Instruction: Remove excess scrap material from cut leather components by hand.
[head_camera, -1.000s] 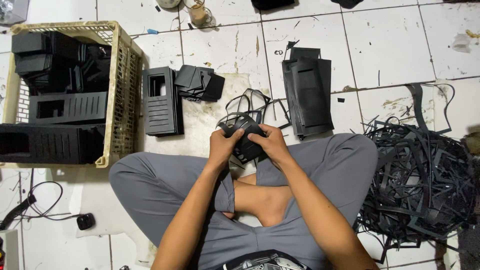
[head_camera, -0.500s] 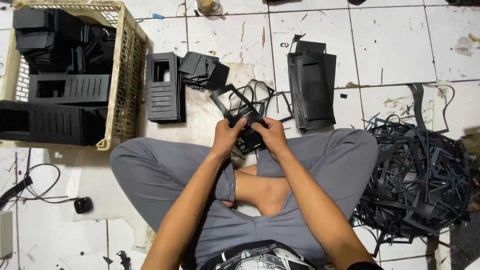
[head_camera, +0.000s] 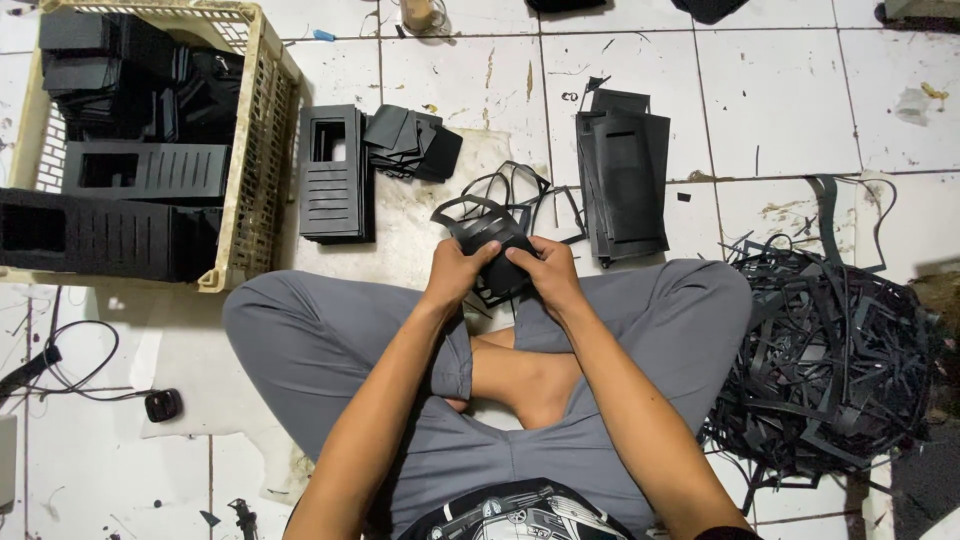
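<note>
Black foam sheet (head_camera: 492, 243) sits squeezed between left hand (head_camera: 457, 272) and right hand (head_camera: 543, 274), fingers closed on it; pulling scrap strips off looks underway, needing gentle tugs.

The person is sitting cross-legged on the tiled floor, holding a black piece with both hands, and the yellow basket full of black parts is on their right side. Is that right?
Almost. The yellow basket of black parts is on the person's left side, not the right, as the head view shows. On their right lies a heap of black scrap strips. The rest holds: the person sits cross-legged on the tiled floor, with the left hand and right hand both holding a black piece.
</note>
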